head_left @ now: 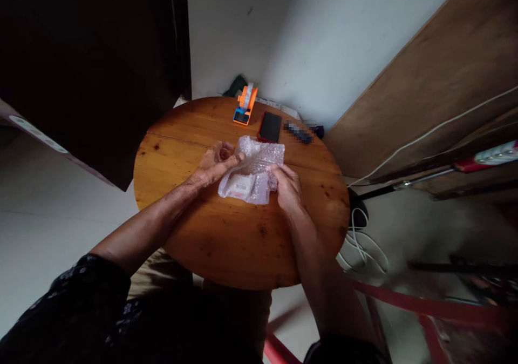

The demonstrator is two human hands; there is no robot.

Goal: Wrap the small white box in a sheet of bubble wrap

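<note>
nearest us is our dark patterned sleeve [87, 291]. on the round wooden table [226, 240], near its middle, lies the bubble wrap [261, 153]. our left hand [214, 164] rests at its left edge, fingers half curled, thumb over it (we cannot tell if it grips); our right hand [288, 184] pinches its right side, fingers nearly closed. beyond sit an orange tape dispenser [252, 103] and a dark slab [271, 127].

Bubble wrap [259, 161] on table [226, 245], tape dispenser [247, 100] and phone [270, 127] behind
</note>
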